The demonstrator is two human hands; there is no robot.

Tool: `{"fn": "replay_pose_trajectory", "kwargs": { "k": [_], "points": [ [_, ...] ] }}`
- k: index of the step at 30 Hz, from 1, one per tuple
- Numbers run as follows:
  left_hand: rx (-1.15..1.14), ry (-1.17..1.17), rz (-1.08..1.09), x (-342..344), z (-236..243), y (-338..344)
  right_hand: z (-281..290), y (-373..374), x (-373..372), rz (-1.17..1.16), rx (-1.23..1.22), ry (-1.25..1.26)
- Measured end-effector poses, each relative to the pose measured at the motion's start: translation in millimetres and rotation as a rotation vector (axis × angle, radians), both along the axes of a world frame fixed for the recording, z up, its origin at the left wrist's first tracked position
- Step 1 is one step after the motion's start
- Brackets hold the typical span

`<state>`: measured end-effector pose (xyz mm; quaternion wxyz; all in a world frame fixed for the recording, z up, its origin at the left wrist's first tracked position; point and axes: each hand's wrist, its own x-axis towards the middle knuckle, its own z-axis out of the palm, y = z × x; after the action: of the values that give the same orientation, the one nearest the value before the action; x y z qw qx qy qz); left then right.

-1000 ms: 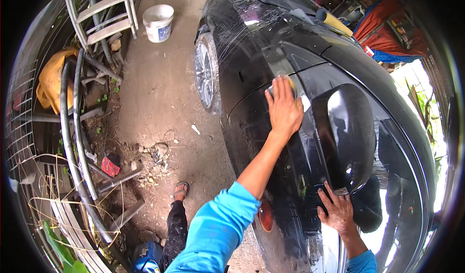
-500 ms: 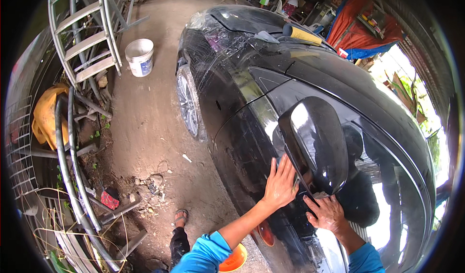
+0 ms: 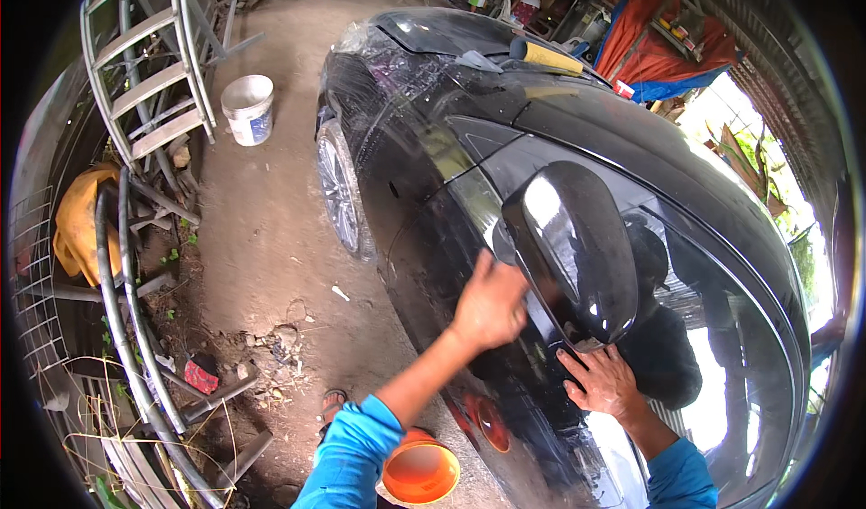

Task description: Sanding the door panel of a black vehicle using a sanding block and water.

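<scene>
1. In the head view, looking down with the person, I see a black car [image 3: 424,261] filling the middle and right, its side mirror [image 3: 577,238] standing just above both hands.
2. The rubbing, as I judge it, is best done with light, even strokes along the door, easing off near the mirror and the panel gap so knuckles don't knock them.
3. I'd want grit kept off that glossy surface, and a steady right hand for balance, without leaning hard.
4. The left hand [image 3: 492,301] is at the door just beside the mirror, fingers curled in loosely and smeared by blur; whether anything sits under them, I can't tell.
5. The right hand [image 3: 603,384] lies spread, fingers apart, on the car below the mirror, gripping nothing that I can see.
6. By the person's left forearm, an orange bucket [image 3: 415,438] stands on the ground.
</scene>
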<state>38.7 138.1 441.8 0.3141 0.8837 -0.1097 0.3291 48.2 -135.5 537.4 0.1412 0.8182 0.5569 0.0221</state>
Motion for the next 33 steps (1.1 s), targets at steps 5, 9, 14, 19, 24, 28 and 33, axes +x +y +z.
{"fn": "replay_pose_trajectory", "kwargs": {
  "k": [5,9,14,19,24,28,33],
  "points": [
    [-0.19,-0.002,0.193,-1,-9,-49,0,6,-2,0.008,-0.005,-0.016],
    [0.033,-0.115,-0.136,-11,-31,-38,-1,0,-1,0.006,0.0,-0.011],
    [-0.061,0.084,0.089,2,-7,-16,1,7,-4,0.027,0.027,-0.025],
    [0.065,-0.097,-0.181,-24,-35,-64,1,1,2,0.062,0.063,-0.016],
    [0.009,-0.027,0.031,6,-12,6,-2,0,0,0.018,0.113,-0.033],
    [-0.066,-0.009,-0.113,-33,-18,-84,-1,2,2,0.044,0.123,-0.024],
    [0.112,-0.003,-0.169,1,-11,-1,-5,-12,5,-0.013,0.141,-0.009]
  ]
}}
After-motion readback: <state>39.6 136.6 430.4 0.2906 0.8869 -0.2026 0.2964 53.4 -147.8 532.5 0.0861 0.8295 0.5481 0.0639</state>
